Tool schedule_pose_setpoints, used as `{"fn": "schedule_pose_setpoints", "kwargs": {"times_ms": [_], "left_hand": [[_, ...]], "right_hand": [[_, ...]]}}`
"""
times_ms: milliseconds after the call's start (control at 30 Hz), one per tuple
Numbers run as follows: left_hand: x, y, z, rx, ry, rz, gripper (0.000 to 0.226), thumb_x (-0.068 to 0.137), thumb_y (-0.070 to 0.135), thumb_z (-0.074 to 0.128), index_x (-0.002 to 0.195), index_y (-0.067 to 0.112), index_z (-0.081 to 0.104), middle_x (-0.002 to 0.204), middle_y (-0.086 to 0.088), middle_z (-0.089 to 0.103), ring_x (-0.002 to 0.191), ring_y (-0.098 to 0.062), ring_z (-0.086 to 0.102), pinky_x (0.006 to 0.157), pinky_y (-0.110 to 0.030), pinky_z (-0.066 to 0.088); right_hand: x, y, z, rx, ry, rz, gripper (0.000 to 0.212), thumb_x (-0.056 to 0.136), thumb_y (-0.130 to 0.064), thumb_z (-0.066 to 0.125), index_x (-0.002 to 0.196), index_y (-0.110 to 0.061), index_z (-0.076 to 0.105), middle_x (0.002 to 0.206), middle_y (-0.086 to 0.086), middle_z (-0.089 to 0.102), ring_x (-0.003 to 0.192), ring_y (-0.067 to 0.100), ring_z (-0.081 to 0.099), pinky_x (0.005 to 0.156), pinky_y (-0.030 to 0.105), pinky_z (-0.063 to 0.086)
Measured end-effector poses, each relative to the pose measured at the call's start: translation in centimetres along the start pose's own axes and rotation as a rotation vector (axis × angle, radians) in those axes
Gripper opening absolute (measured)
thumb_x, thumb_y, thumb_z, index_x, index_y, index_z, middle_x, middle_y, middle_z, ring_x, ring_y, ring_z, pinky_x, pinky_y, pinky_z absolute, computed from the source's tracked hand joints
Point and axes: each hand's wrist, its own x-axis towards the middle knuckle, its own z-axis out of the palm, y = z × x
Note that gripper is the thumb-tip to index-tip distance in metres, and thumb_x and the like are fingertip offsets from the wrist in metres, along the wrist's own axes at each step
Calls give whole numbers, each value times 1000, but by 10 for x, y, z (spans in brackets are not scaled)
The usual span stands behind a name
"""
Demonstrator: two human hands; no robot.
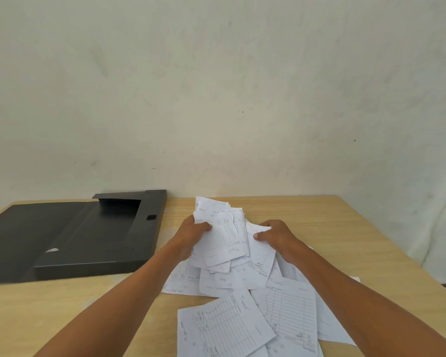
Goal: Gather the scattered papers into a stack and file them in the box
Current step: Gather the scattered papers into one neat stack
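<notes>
Black and lying open, the file box (88, 235) is our marker on the pale wooden table (345, 228), and we place everything from it. Its flat cover is spread out on the side away from the papers.

Just right of the box, we see both hands up on a bundle of papers (224, 238). The left hand (191, 238) has the edge nearest the box, fingers curled behind it and thumb on the front sheet. The right hand (276, 235) grips the edge farthest from the box, fingers wrapped round the back and thumb pressed on the face. The bundle is lifted and tilted, and its sheets are uneven, with corners poking out at top and bottom.

To the right of the box and nearer to us, the loose sheets (242, 325) lie flat and overlapping on the table. They are ruled forms with handwriting we cannot read. Behind the box rises a plain pale wall (216, 86).
</notes>
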Motion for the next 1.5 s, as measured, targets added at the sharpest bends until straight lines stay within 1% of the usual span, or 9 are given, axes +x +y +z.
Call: {"fn": "schedule_pose_setpoints", "kwargs": {"times_ms": [167,333,500,633,833,1000,1200,1333,1500], "left_hand": [[3,-3,-10,-158,-30,5,44,93,10,69,135,16,58,128,-6,70,113,-30,68,97,-50,56],[-1,-6,-4,-272,-105,-31,72,80,2,83,140,5,43,129,-12,68,112,-31,70,75,-41,63],[-6,-6,-6,-369,-270,-46,42,90,-8,68,129,5,64,123,-14,75,114,-34,71,90,-45,60],[-3,2,-10,-365,-163,79,43,91,-10,65,131,6,62,125,-15,73,112,-34,71,92,-49,59],[-6,40,-29,-345,-133,267,42,92,-6,65,129,14,62,127,-10,73,114,-32,69,99,-53,55],[-16,63,-30,-324,-122,377,46,92,-2,67,135,13,60,127,-6,73,116,-30,69,97,-48,57],[-24,83,-44,-344,-113,447,47,93,-2,66,137,10,59,127,-8,74,113,-29,72,87,-42,62],[-26,77,-51,-341,-118,426,47,92,-2,66,136,12,60,125,-6,74,112,-28,73,87,-42,61],[-23,57,-47,-360,-59,390,48,90,-3,69,135,12,59,122,-4,76,113,-29,72,86,-43,61]], "right_hand": [[1,-2,-7,301,27,47,23,87,3,66,109,-3,65,112,23,69,82,29,65,69,33,51],[-3,-10,8,442,-55,22,21,84,7,65,95,-10,67,115,25,69,92,32,64,76,42,50],[-8,-24,18,518,-93,-36,11,96,-6,56,98,-8,67,119,24,68,98,32,66,85,44,51],[-6,-34,20,459,-91,-74,44,94,-47,56,120,-13,66,116,9,73,110,28,67,102,47,49],[-12,-35,12,234,-163,-168,95,60,-71,80,135,-20,54,122,2,70,107,21,68,95,42,55],[-16,-55,13,315,-201,-288,48,82,-52,74,122,-26,66,113,-2,76,108,25,69,95,44,54],[-20,-81,5,296,-97,-394,82,73,-50,82,143,-27,47,133,-4,60,117,16,61,98,40,51],[-27,-85,2,234,-164,-416,46,82,-32,79,123,-17,64,112,-2,74,96,12,72,75,24,56],[-27,-71,11,109,-139,-338,34,87,-41,72,106,-12,72,108,16,75,104,39,68,95,57,53]]}}
